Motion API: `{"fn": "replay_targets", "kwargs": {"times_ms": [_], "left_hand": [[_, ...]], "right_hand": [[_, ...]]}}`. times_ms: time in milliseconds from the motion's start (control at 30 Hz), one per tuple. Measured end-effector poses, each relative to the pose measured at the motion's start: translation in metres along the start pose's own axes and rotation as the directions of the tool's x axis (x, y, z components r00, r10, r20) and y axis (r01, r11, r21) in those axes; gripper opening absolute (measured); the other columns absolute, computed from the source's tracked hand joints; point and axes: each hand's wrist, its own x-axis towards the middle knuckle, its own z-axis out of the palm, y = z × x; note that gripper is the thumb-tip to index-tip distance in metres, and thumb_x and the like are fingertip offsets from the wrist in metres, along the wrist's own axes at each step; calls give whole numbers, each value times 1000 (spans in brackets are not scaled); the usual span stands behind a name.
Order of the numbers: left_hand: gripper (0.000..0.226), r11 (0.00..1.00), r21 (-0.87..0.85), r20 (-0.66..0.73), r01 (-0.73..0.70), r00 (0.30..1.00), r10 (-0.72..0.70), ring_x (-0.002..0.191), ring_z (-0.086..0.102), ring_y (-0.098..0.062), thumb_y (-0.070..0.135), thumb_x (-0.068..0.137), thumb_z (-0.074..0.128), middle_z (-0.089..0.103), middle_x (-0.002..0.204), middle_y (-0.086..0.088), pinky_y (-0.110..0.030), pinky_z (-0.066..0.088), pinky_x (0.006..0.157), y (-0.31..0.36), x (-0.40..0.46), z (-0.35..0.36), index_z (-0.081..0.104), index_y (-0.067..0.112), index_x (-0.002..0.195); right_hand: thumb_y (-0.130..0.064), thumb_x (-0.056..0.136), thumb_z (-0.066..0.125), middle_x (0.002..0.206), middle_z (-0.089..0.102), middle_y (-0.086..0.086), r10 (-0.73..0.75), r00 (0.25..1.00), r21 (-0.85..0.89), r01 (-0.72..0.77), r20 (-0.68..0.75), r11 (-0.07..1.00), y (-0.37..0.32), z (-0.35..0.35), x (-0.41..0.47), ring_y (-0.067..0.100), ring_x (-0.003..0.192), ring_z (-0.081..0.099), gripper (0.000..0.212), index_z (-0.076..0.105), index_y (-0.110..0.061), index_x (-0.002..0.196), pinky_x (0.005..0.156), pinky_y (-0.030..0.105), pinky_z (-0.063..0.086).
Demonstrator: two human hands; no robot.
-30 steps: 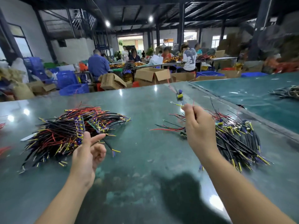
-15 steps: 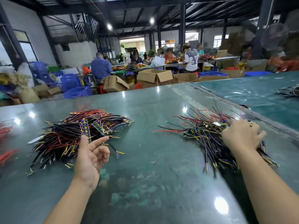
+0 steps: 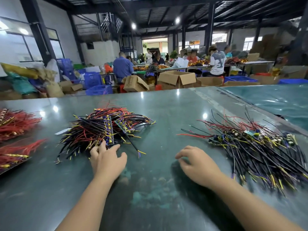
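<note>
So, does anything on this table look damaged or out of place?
Yes, mildly. The green table top is worn into pale patches between the two forearms. One black wire strays out of the left pile, near the left hand. Nothing looks spilled.

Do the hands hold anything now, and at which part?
Nothing is held. The left hand touches the near edge of the left wire pile; the right hand is empty.

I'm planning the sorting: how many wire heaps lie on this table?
4: mixed heap at the left hand, second heap right of the right hand, upper red heap and lower red heap at the left edge, both cut off; more may be hidden.
</note>
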Motion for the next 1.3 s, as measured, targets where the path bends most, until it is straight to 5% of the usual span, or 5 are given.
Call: {"fn": "replay_targets", "kwargs": {"times_ms": [233, 467, 833, 1100, 1300], "left_hand": [[42, 935, 51, 277, -352, 904, 325, 140, 2, -25, 59, 92, 37, 8, 159, -3, -44, -1, 114, 16, -5, 17, 35, 59, 134], [27, 887, -175, 170, -427, 874, 454, 105, 53, -17, 39, 87, 63, 63, 110, 4, -24, 36, 88, 24, -8, 10, 69, 19, 103], [15, 839, -370, 205, -399, 846, 492, 64, 58, -1, 16, 76, 63, 63, 69, 13, -21, 48, 72, 39, -29, 1, 68, 28, 84], [40, 936, 2, 171, -351, 923, 345, 121, 30, -25, 54, 89, 48, 42, 131, 0, -30, 23, 105, 39, -27, 13, 54, 43, 127], [12, 962, 24, 185, -271, 947, 262, 106, 40, -26, 35, 83, 47, 52, 104, 0, -34, 36, 88, 41, -22, 10, 49, 25, 90]], "right_hand": [[-17, 89, 53, 100, 63, -10, -6, 997, 98, 14, -80, 995, -5, 1, 3, 14, 102, 58, 21, 71, -24, 95, 89, 33, 45], [-15, 89, 53, 98, 64, -11, -20, 996, 130, 32, -91, 991, -8, 0, 2, 12, 99, 59, 21, 71, -24, 94, 88, 31, 46], [-12, 89, 54, 94, 62, -14, -48, 997, 162, 57, -60, 985, -8, -1, 2, 8, 93, 58, 22, 72, -23, 94, 81, 20, 41], [-11, 89, 53, 96, 61, -14, -75, 996, 161, 81, -42, 984, -8, 0, 2, 5, 89, 54, 22, 71, -23, 94, 72, 8, 33], [-12, 90, 53, 96, 60, -15, -66, 997, 169, 70, -27, 983, -8, 1, 3, 6, 91, 56, 22, 71, -24, 93, 75, 16, 35]]}}
